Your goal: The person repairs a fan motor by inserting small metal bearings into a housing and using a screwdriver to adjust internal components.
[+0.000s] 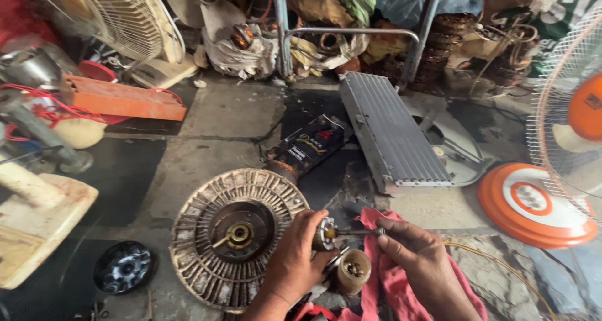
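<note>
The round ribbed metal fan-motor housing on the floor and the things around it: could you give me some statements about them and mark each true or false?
1. The round ribbed metal motor housing lies flat on the floor, brass-coloured hub facing up. True.
2. The left hand grips a small shaft piece with a silver bearing. True.
3. The right hand rests on a blue cloth. False: the pink-red cloth lies under it.
4. The long grey finned metal panel stands upright against a wall. False: it lies on the floor.
5. A round black cap lies left of the housing. True.
6. The orange round fan base sits on the left. False: it is on the right.
</note>
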